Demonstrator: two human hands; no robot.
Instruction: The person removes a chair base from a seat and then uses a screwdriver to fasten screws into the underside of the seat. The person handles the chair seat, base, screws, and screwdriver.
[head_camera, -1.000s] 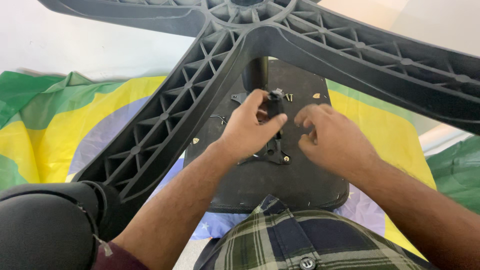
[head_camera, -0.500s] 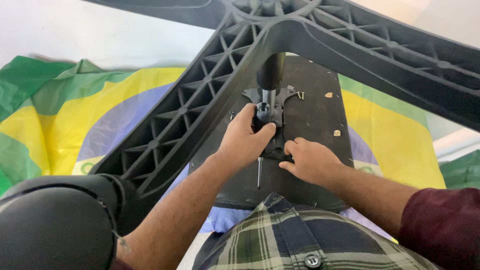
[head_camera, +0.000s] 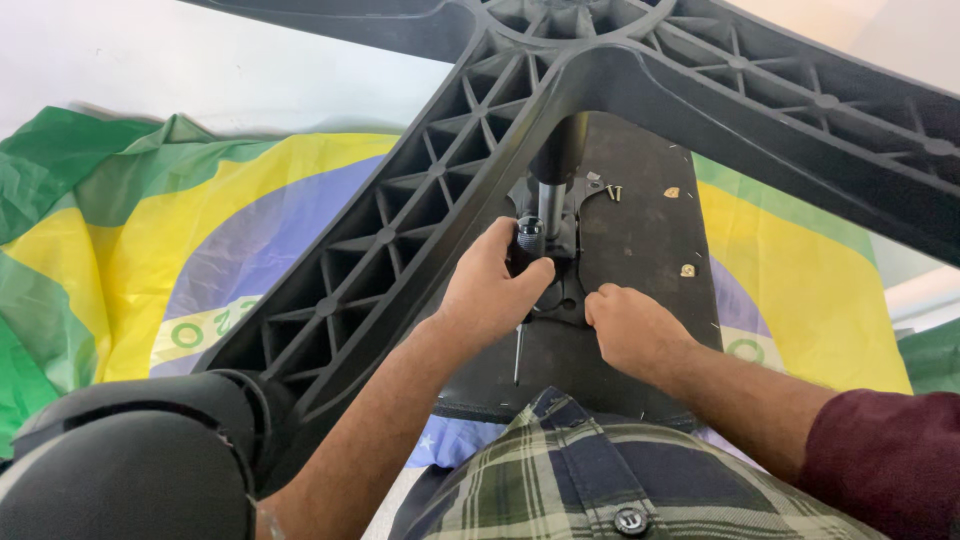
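A black knob (head_camera: 528, 240) on the metal plate (head_camera: 560, 270) under the chair seat (head_camera: 640, 250) is gripped by the left hand (head_camera: 490, 295). The right hand (head_camera: 630, 330) is curled, resting on the seat just beside the plate; loose screws (head_camera: 612, 192) lie nearby

Black ribbed plastic chair base (head_camera: 400, 250), green-yellow-blue cloth flag (head_camera: 180, 230) underneath, navy-and-green plaid shirt (head_camera: 600, 480), maroon sleeve (head_camera: 890, 450).

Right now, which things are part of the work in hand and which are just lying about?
In use: left hand gripping black knob; right hand on black metal mechanism plate; black seat underside; black ribbed plastic star base.
Lying about: loose screws; green-yellow-blue flag cloth; black caster wheel.
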